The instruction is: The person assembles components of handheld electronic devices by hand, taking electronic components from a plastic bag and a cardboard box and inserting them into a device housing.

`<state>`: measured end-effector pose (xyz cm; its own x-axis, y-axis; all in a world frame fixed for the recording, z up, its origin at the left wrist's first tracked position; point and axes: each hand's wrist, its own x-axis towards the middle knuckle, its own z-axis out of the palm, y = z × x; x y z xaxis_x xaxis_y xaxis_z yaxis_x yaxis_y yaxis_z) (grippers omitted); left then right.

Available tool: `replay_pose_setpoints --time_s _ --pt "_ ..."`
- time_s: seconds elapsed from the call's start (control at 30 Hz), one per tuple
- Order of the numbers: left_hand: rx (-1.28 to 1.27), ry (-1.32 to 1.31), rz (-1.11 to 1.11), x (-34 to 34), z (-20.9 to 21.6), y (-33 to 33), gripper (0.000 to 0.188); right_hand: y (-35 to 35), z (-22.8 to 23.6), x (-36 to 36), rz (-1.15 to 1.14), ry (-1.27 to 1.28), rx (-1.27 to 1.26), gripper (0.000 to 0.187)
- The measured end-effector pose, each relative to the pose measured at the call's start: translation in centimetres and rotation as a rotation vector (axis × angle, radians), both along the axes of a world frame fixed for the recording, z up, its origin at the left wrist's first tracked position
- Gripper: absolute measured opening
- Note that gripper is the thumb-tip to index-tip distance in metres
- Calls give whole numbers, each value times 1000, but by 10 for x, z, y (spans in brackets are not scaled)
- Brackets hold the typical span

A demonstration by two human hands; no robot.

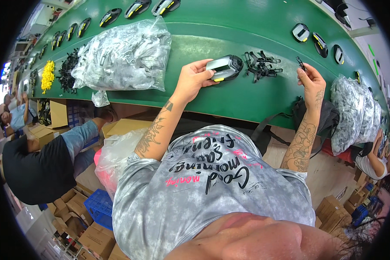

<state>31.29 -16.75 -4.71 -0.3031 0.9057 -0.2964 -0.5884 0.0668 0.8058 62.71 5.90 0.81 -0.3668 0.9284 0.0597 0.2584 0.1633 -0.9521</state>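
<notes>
My left hand (pixel 195 79) grips a silver, black and yellow plastic housing (pixel 230 65) by its left end, just above the green bench. Its thumb lies over the silver top, near a dark rectangular opening. To the right of the housing is a loose pile of small black plastic clips (pixel 262 66). Beyond that pile my right hand (pixel 311 82) pinches one similar black clip (pixel 300 63) between thumb and fingertips, apart from the housing.
On the green bench (pixel 195 50) a large clear bag (pixel 125 56) bulges at left, beside black parts (pixel 67 71) and yellow pieces (pixel 47 77). Similar housings (pixel 110 17) line the far side. More filled bags (pixel 355 112) stand at right. A seated person (pixel 39 167) is at left.
</notes>
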Motion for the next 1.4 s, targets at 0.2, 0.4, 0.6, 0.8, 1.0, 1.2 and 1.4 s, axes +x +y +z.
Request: replay_pose_setpoints --time_s 0.2,0.4,0.6,0.8,1.0,1.2,1.4 --pt "45 41 8 -2 -14 0 49 -59 27 -88 252 90 -219 30" --pt "134 90 -26 -7 -18 -4 58 -103 -11 -145 239 234 -247 42" --pt "139 72 12 -6 -24 -7 60 -111 0 -151 254 -135 20 42" --pt "132 90 31 -3 -19 -10 60 -113 1 -160 268 -199 16 44" --pt "80 146 95 2 -12 -9 53 -126 9 -166 263 -336 195 45" --pt "89 228 168 4 -11 -16 47 -130 8 -162 249 -603 713 79" --pt "193 267 194 16 16 -21 49 -118 -1 -154 400 -10 -205 93"
